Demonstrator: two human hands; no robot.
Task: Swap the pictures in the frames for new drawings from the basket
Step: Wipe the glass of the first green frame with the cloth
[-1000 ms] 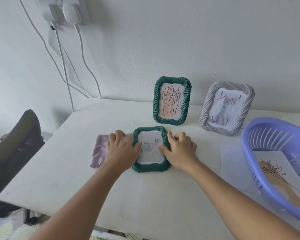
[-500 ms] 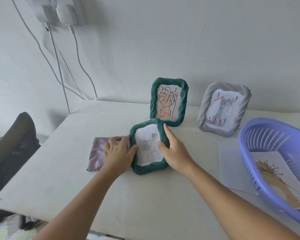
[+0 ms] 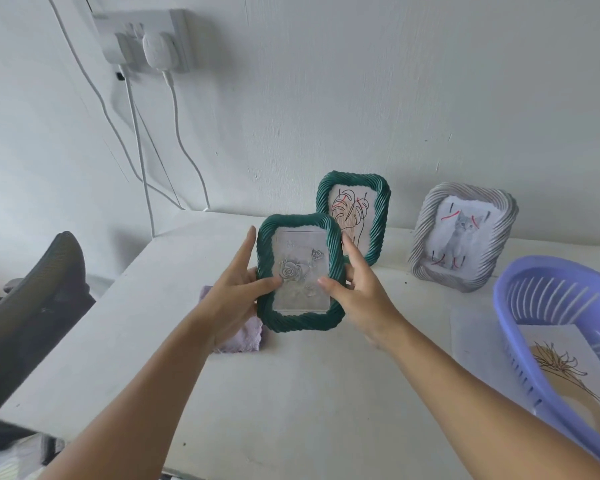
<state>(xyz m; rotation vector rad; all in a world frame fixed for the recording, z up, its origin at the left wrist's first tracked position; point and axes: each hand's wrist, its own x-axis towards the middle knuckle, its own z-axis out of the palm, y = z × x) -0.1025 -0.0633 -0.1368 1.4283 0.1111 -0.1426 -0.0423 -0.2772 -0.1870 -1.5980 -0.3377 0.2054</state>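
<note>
My arms are showing bare from the bottom edge of the frame up to the wrists; no sleeve is reaching into view on either one. My left hand [image 3: 236, 292], left of centre, is wearing no glove, ring or watch. My right hand [image 3: 357, 292], right of centre, is likewise wearing nothing. My nails are looking short and unpainted on the fingers that are showing. No band or strap is circling either wrist.

Three frames [image 3: 300, 271] [image 3: 353, 216] [image 3: 463, 237], one basket [image 3: 520, 289], one cloth [image 3: 238, 339]
</note>
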